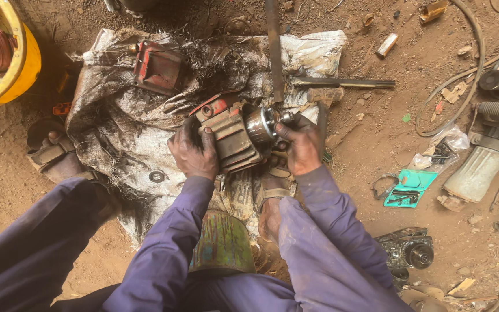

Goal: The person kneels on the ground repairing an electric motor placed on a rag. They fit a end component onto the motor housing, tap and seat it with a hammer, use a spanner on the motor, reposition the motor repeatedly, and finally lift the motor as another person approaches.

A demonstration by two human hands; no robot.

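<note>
Over a dirty white sack on the dirt floor, the left hand clasps the red motor housing, while the right hand closes its fingers round the shiny rotor end sticking out.

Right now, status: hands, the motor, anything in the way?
Left hand grips motor housing. Right hand on its shiny shaft end. Motor over dirty sack; metal bar lies just behind.
</note>
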